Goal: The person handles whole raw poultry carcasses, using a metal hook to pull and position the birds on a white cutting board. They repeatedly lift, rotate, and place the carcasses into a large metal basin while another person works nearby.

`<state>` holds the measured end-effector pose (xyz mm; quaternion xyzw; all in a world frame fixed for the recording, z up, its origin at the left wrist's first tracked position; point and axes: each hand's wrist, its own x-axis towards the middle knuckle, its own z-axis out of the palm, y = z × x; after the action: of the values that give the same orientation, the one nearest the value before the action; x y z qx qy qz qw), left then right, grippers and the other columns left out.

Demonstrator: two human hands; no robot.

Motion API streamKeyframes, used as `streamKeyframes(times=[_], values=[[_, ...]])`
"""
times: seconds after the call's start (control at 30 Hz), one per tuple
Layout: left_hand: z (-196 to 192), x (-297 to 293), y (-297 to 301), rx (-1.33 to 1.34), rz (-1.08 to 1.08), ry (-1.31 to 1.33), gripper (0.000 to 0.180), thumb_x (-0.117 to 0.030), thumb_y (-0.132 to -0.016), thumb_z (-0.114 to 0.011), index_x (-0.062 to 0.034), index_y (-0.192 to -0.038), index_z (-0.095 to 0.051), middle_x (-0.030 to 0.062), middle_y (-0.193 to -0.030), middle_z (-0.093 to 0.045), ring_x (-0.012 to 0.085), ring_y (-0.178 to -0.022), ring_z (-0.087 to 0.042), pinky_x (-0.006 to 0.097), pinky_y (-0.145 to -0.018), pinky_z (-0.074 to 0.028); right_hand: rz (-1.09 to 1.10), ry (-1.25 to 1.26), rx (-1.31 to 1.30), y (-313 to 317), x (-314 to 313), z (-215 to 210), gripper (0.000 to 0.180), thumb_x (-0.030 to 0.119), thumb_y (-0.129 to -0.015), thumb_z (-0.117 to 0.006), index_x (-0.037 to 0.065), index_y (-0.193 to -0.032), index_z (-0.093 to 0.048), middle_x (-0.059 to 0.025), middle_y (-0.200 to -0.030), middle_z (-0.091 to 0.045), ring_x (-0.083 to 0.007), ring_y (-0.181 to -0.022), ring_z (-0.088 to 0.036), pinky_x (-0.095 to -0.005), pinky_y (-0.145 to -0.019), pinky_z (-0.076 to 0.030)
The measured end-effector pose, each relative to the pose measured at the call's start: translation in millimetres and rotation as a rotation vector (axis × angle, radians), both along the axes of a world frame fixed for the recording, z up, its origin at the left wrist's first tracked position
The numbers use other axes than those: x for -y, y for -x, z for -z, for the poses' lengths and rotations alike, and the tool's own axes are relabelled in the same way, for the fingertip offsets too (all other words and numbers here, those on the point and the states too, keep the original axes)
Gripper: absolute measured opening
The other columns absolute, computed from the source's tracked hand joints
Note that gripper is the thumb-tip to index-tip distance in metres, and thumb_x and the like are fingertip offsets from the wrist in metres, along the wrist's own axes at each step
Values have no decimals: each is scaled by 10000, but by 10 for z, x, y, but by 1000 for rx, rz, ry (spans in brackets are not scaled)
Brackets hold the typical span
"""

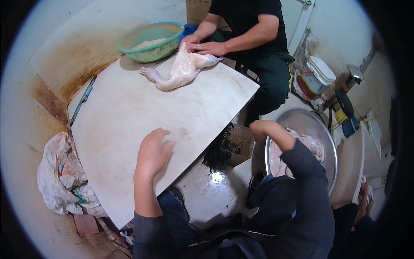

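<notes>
My left hand point(153, 151) lies flat and spread on the near part of the white board point(129, 116), holding nothing. My right hand point(261, 128) reaches over the rim of the big metal basin point(330, 138) on my right; fingers curl down toward the pale plucked poultry point(312, 146) piled inside. Can't tell if it grips a piece yet, the wrist hides the fingertips. Board in front of me is bare, so my own bird isn't on it yet; it's in the basin. Across the board another person's hands point(202, 45) work on a plucked chicken point(181, 69) lying at the far edge, next to a green plastic bowl point(151, 41) with pale contents. Dark feathers point(220, 151) hang off the board's near-right corner. Crumpled sack point(64, 172) on the floor to my left. My judgement: early stage, pick-up under way, all board work left.
</notes>
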<state>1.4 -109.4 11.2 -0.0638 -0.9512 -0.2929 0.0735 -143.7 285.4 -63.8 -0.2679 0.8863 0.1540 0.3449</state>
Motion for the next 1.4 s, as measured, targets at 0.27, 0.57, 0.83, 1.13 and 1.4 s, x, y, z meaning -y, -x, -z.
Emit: streamKeyframes(times=[0.27,0.57,0.83,1.13,1.4], values=[[-147,-173,-70,227,92,-86,374,-280,-951,-683,-31,-1229,-679,196,-1166,-711,359,-1100,-664,413,-968,-514,552,1301,-361,-1513,-259,-2132,193,131,-977,-657,4,-1077,-763,-25,-713,-655,-66,-606,-560,-222,-573,-461],[-252,-401,-37,367,375,-915,271,-213,-1058,-561,-32,-1206,-697,60,-991,-713,135,-980,-667,280,-898,-524,425,1204,316,-1529,760,-1035,240,244,-1017,-647,9,-999,-690,-9,-762,-663,-84,-689,-609,-258,-658,-519],[-3,86,96,-186,-173,140,360,-201,-823,-785,-49,-1142,-717,177,-1336,-596,365,-1313,-490,511,-1136,-332,799,1665,767,-1355,1276,-373,155,133,-1087,-478,26,-1159,-564,-7,-769,-568,-72,-616,-519,-220,-584,-446],[242,139,287,-333,-328,253,214,-98,-770,-775,-36,-972,-740,118,-1215,-615,346,-1275,-483,552,-1166,-290,862,1708,375,-1162,1247,-64,48,62,-993,-616,24,-1019,-601,10,-932,-642,-48,-771,-534,-215,-686,-450],[168,-280,220,-278,88,0,154,-146,-836,-738,1,-821,-690,136,-969,-631,348,-997,-559,441,-890,-456,800,1685,172,-1227,1495,77,549,54,-844,-798,-31,-1341,-581,-67,-1204,-680,-4,-661,-482,-191,-612,-455]])
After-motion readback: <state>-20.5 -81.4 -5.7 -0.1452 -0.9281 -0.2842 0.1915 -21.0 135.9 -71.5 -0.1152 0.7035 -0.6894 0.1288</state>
